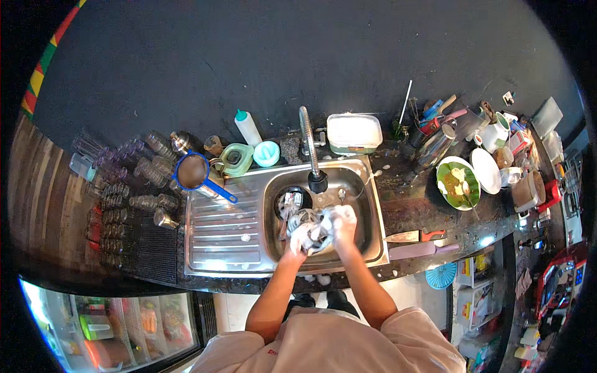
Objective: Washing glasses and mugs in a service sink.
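Over the steel sink [377, 236], my left hand [300, 239] and my right hand [344, 225] are close together and coated in white suds. Between them is a foamy, clear-looking vessel [316, 229], perhaps a glass or jar; foam hides its exact kind. My left fingers close on its near left side. The right hand wraps its other side, with foam or a sponge that I cannot tell apart. Behind them in the basin lies a dark round dish [295, 198] with light utensils in it. The flexible tap [309, 143] hangs just beyond my hands.
A ribbed drainboard [224, 233] adjoins the basin. A blue-rimmed strainer [192, 171] rests on a metal cup, near several glass jars [115, 217]. Two knives, one orange-handled [407, 237], one pinkish [413, 250], lie right of the sink. Beyond them stands a green leaf-lined plate [458, 183].
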`<action>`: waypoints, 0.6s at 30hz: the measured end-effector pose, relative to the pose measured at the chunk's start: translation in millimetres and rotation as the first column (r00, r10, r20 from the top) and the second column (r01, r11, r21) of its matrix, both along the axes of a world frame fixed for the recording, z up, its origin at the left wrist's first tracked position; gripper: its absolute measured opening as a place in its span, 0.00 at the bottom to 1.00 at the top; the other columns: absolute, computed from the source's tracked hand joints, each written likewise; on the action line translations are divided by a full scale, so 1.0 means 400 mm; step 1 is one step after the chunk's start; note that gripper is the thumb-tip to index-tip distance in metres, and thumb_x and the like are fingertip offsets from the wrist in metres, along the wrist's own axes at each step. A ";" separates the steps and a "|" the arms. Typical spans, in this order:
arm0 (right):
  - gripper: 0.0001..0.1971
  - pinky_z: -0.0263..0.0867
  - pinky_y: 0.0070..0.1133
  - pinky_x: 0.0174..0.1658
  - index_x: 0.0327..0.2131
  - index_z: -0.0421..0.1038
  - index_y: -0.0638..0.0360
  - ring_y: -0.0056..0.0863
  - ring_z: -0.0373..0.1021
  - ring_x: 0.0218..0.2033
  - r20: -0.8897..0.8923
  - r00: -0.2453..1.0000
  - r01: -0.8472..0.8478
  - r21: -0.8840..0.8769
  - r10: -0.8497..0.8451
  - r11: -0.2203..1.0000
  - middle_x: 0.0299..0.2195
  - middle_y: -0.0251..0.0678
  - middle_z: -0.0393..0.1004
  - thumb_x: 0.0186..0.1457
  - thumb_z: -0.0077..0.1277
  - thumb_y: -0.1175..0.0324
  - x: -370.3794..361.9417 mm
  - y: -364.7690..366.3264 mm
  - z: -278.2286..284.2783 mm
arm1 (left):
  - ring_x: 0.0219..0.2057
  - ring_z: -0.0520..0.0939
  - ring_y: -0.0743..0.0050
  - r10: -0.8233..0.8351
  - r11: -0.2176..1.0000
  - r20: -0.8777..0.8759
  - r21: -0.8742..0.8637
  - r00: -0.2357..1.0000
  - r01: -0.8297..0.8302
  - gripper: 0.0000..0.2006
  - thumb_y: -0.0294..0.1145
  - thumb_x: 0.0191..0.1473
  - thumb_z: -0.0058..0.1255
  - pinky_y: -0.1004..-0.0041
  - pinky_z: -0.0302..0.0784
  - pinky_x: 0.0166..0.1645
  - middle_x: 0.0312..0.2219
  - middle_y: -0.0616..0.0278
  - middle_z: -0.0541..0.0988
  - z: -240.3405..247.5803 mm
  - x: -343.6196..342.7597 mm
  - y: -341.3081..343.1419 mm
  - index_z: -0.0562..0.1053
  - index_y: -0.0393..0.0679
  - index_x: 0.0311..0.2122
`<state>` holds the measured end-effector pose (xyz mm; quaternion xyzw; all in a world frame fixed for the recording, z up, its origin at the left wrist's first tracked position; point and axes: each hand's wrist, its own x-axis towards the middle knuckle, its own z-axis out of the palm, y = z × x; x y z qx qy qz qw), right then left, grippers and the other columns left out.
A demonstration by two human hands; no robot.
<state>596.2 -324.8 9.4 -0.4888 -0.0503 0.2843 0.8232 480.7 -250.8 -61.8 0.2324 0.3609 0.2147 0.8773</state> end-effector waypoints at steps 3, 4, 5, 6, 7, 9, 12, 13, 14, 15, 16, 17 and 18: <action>0.02 0.67 0.21 0.25 0.24 0.65 0.58 0.22 0.67 0.21 -0.549 0.764 -0.198 0.301 0.340 0.933 0.21 0.30 0.68 0.43 0.45 0.76 0.043 0.003 0.057 | 0.31 0.76 0.69 -0.153 0.950 0.164 0.295 0.975 0.100 0.16 0.38 0.50 0.38 0.64 0.75 0.31 0.32 0.60 0.75 0.018 -0.035 0.027 0.67 0.40 0.41; 0.02 0.67 0.21 0.25 0.24 0.65 0.58 0.22 0.67 0.21 -0.547 0.768 -0.193 0.301 0.334 0.934 0.21 0.30 0.68 0.43 0.45 0.76 0.039 0.003 0.035 | 0.31 0.76 0.69 -0.159 0.950 0.167 0.295 0.973 0.105 0.16 0.38 0.50 0.38 0.64 0.75 0.31 0.32 0.60 0.75 0.018 -0.039 0.030 0.67 0.40 0.41; 0.04 0.68 0.22 0.26 0.26 0.66 0.59 0.24 0.68 0.23 -0.113 0.926 -0.355 0.074 0.361 0.932 0.23 0.32 0.69 0.43 0.46 0.75 0.026 0.005 0.011 | 0.30 0.77 0.68 -0.195 0.979 0.171 0.085 0.966 0.183 0.16 0.38 0.49 0.38 0.64 0.75 0.30 0.32 0.58 0.75 0.018 -0.044 0.035 0.66 0.39 0.41; 0.06 0.69 0.24 0.28 0.29 0.67 0.60 0.25 0.70 0.26 0.331 0.840 -0.383 -0.203 0.431 0.901 0.25 0.33 0.70 0.43 0.47 0.74 0.014 0.008 0.012 | 0.28 0.77 0.66 -0.225 0.960 0.177 -0.129 0.958 0.249 0.17 0.37 0.49 0.38 0.63 0.75 0.29 0.32 0.56 0.75 0.028 -0.054 0.040 0.66 0.38 0.42; 0.12 0.69 0.24 0.32 0.35 0.67 0.61 0.26 0.70 0.31 0.278 0.812 -0.506 -0.104 0.514 0.856 0.30 0.35 0.72 0.42 0.49 0.73 0.020 -0.004 0.015 | 0.26 0.78 0.66 -0.288 0.939 0.267 -0.110 0.920 0.326 0.17 0.35 0.48 0.39 0.66 0.76 0.28 0.31 0.55 0.75 0.041 -0.070 0.039 0.66 0.38 0.42; 0.12 0.69 0.21 0.33 0.37 0.66 0.61 0.26 0.70 0.32 0.065 0.776 -0.614 -0.151 0.628 0.774 0.31 0.35 0.72 0.47 0.46 0.71 0.060 0.013 0.031 | 0.27 0.78 0.66 -0.270 0.958 0.210 -0.035 0.940 0.283 0.17 0.36 0.48 0.40 0.67 0.76 0.29 0.31 0.56 0.75 0.057 -0.073 0.030 0.66 0.38 0.42; 0.10 0.66 0.23 0.40 0.35 0.64 0.60 0.26 0.69 0.35 -0.356 0.689 -0.612 0.180 0.631 0.770 0.32 0.35 0.70 0.47 0.44 0.70 0.026 0.001 -0.017 | 0.29 0.77 0.66 -0.139 0.985 0.121 0.116 0.983 0.125 0.19 0.39 0.47 0.40 0.67 0.76 0.30 0.32 0.58 0.75 0.118 -0.047 0.009 0.66 0.37 0.43; 0.11 0.64 0.23 0.42 0.36 0.63 0.59 0.26 0.67 0.37 -0.212 0.897 -0.350 0.193 0.387 0.917 0.34 0.35 0.68 0.47 0.43 0.69 -0.018 0.011 -0.042 | 0.29 0.77 0.67 -0.059 0.998 0.131 0.017 0.990 0.057 0.19 0.38 0.46 0.41 0.66 0.76 0.30 0.32 0.58 0.75 0.157 -0.029 0.009 0.66 0.37 0.42; 0.11 0.63 0.24 0.44 0.37 0.62 0.58 0.26 0.66 0.39 -0.071 0.993 -0.072 0.255 0.093 0.964 0.35 0.35 0.67 0.48 0.42 0.68 -0.051 0.019 -0.057 | 0.29 0.77 0.68 0.034 0.997 0.132 -0.077 0.991 -0.024 0.19 0.38 0.46 0.42 0.66 0.76 0.30 0.32 0.59 0.75 0.178 -0.020 0.018 0.67 0.37 0.41; 0.14 0.61 0.22 0.46 0.40 0.59 0.58 0.25 0.64 0.41 -0.037 0.988 -0.145 0.144 0.152 0.979 0.38 0.35 0.65 0.49 0.41 0.68 -0.074 0.016 -0.059 | 0.29 0.76 0.69 0.015 0.996 0.284 -0.084 0.959 0.010 0.16 0.37 0.46 0.40 0.66 0.75 0.31 0.31 0.59 0.74 0.159 -0.025 0.043 0.68 0.37 0.39; 0.16 0.61 0.24 0.46 0.43 0.59 0.59 0.25 0.63 0.43 0.061 0.995 -0.082 0.049 0.079 0.995 0.41 0.36 0.65 0.51 0.41 0.66 -0.092 0.009 -0.068 | 0.29 0.76 0.69 0.015 0.996 0.284 -0.087 0.959 0.010 0.16 0.37 0.46 0.40 0.66 0.75 0.31 0.31 0.59 0.74 0.154 -0.027 0.040 0.68 0.37 0.39; 0.16 0.62 0.24 0.46 0.44 0.59 0.59 0.26 0.64 0.44 -0.102 0.987 -0.123 0.034 0.126 0.992 0.41 0.36 0.65 0.51 0.41 0.65 -0.090 0.001 -0.112 | 0.29 0.76 0.69 -0.046 0.994 0.329 -0.074 0.943 0.074 0.16 0.37 0.47 0.40 0.67 0.75 0.32 0.31 0.59 0.74 0.150 -0.030 0.033 0.68 0.38 0.38; 0.17 0.62 0.24 0.45 0.44 0.59 0.59 0.27 0.64 0.44 -0.264 0.949 -0.172 0.030 0.173 0.985 0.42 0.37 0.66 0.52 0.41 0.64 -0.089 0.003 -0.118 | 0.29 0.76 0.70 -0.100 0.990 0.371 -0.056 0.923 0.130 0.15 0.37 0.47 0.39 0.67 0.75 0.32 0.31 0.59 0.74 0.146 -0.041 0.034 0.69 0.38 0.37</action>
